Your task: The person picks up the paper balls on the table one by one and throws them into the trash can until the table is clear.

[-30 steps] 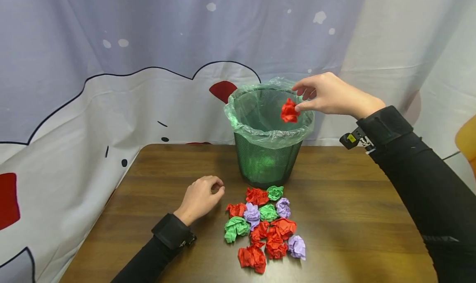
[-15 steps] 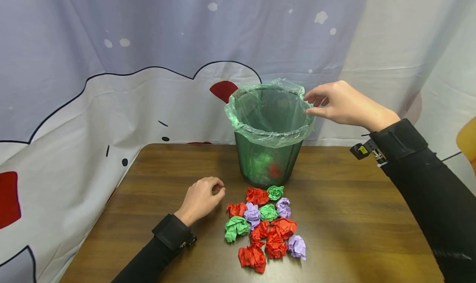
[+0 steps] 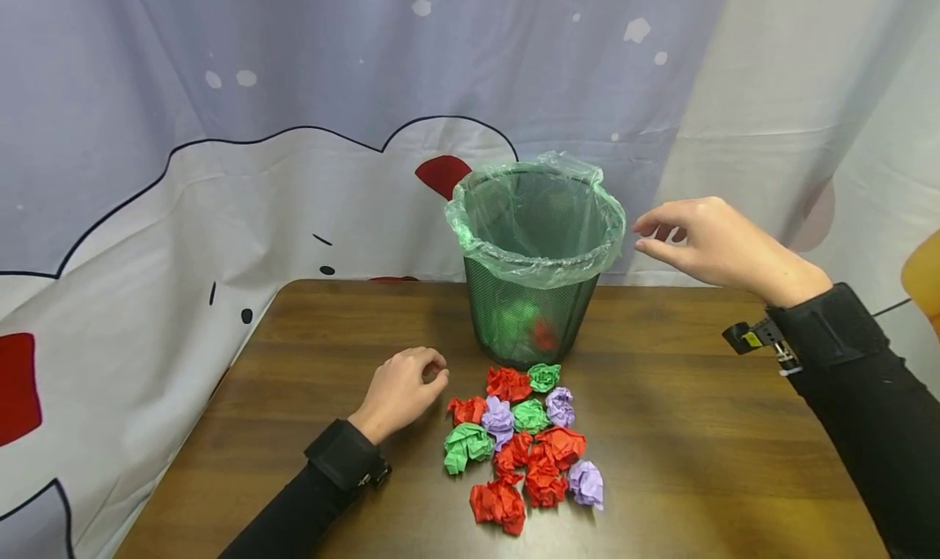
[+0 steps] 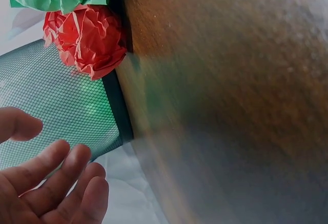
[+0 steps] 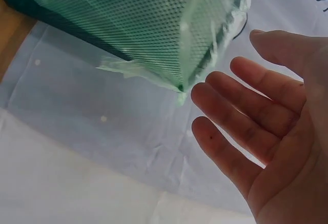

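Note:
In the head view my right hand [image 3: 716,241] hovers just right of the bin's rim, fingers loosely bent, holding nothing. The dark mesh wastebasket [image 3: 529,314] stands at the back of the table, lined with a translucent green bag [image 3: 543,273]; a red patch and a green glow show through its lower mesh. My left hand [image 3: 404,388] rests on the table, left of the pile, fingers relaxed around nothing. Crumpled paper balls lie in front of the bin: several red ones [image 3: 498,503], several green ones [image 3: 467,447] and purple ones [image 3: 586,484].
The brown wooden table [image 3: 698,428] has its back edge against a printed cloth curtain [image 3: 220,200]. In the left wrist view a red paper ball [image 4: 87,39] lies close against the mesh bin [image 4: 51,96].
The red paper ball my right hand pinched over the bin has dropped inside, and its red shows through the mesh. That hand has moved right and down, away from the rim. The left hand stays put.

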{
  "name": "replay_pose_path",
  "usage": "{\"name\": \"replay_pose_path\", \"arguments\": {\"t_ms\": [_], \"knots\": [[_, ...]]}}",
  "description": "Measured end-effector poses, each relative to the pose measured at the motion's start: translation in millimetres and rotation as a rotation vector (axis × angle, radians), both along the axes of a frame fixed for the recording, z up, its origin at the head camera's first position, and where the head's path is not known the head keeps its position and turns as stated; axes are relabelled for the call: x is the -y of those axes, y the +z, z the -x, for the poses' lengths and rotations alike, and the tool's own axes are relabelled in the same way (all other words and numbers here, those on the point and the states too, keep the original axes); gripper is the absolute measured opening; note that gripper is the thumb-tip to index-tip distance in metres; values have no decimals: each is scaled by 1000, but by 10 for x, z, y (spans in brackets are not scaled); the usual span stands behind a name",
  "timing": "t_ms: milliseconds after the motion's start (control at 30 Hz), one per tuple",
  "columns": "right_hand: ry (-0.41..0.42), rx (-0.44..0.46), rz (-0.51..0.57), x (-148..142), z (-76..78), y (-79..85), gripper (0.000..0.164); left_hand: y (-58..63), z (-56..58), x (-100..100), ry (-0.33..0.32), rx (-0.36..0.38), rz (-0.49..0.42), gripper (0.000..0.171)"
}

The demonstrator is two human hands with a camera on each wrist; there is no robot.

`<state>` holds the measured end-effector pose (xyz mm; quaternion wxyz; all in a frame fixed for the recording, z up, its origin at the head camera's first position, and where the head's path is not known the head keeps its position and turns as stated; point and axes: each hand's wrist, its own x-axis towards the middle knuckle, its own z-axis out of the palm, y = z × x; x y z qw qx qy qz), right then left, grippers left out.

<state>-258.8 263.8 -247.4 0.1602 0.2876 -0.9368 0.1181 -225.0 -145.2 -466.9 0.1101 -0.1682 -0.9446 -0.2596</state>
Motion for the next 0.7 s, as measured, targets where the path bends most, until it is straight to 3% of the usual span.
{"name": "replay_pose_path", "arguments": {"t_ms": [467,700], "knots": [[7,38,70,-234,-256,-539,18,-7,9,-27,-14,15,-1,14],[21,47,64,-252,-360,-794,18,-29,11,-63,-56,18,0,18]]}}
